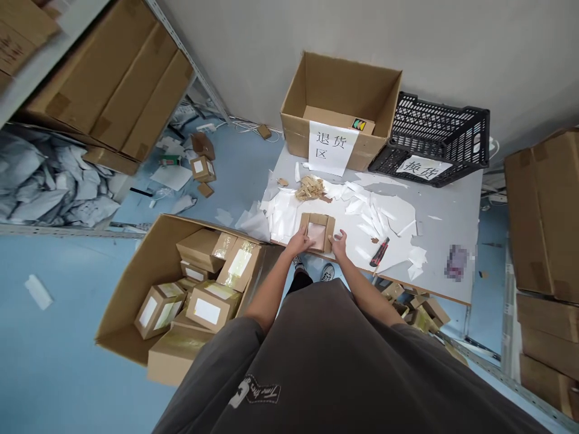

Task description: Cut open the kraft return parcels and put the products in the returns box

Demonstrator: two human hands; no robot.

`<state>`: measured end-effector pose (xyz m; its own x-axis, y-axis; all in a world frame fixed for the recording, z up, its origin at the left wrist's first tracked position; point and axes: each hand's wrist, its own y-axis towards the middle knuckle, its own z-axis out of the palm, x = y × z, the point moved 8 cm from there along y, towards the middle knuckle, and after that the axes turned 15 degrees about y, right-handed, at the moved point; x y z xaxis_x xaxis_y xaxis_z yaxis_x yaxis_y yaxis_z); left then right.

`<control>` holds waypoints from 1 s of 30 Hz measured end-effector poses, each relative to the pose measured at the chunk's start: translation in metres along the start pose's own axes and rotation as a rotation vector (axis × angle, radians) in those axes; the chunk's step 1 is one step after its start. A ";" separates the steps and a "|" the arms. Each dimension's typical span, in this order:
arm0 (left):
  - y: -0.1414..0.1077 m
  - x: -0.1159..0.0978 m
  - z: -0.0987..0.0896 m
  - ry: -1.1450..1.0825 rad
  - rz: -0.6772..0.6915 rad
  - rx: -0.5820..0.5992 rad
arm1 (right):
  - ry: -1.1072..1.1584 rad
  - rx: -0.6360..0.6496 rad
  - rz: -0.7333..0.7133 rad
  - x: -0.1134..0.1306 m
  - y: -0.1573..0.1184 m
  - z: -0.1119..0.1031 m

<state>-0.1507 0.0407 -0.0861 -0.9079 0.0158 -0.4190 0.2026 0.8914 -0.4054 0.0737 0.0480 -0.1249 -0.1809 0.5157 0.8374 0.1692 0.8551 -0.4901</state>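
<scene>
A small open cardboard box (329,234) lies at the front edge of the work table (446,226), its flaps folded outward. Inside it is something pale and flat (316,235), too small to make out. My left hand (299,241) grips the box's left side, with the thumb reaching over the opening. At the right side, my right hand (338,243) has its thumb and fingers at the edge of the flap. Right of the hands lies a red and black utility knife (379,252). Crumpled brown packing tape (310,188) sits behind the box.
Torn white paper (380,211) is strewn over the table. Along its back stand a large open carton (294,135) and a black plastic crate (461,141), both labelled. At my left, a big carton (122,301) holds several small boxes. Shelves with cartons (543,211) flank both sides.
</scene>
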 end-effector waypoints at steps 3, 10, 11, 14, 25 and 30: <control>-0.008 -0.003 0.007 0.084 0.079 0.004 | -0.285 0.000 -0.291 0.033 -0.005 0.005; -0.013 -0.011 0.021 0.117 0.046 -0.058 | -0.841 0.368 -0.468 0.076 -0.008 0.048; -0.013 -0.013 0.021 0.116 0.045 -0.060 | -0.872 0.357 -0.450 0.080 -0.005 0.049; -0.012 -0.014 0.022 0.109 0.034 -0.051 | -0.914 0.334 -0.457 0.089 -0.001 0.049; -0.012 -0.023 0.024 0.149 -0.041 0.074 | -1.075 0.275 -0.444 0.097 0.023 0.047; -0.011 -0.041 0.030 0.208 -0.150 0.127 | -1.084 0.326 -0.246 0.086 0.059 0.058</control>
<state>-0.1047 0.0164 -0.0887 -0.9843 -0.0074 -0.1766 0.0932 0.8272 -0.5542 0.0122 0.1462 -0.0956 -0.9365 -0.0261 0.3496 -0.2150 0.8305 -0.5138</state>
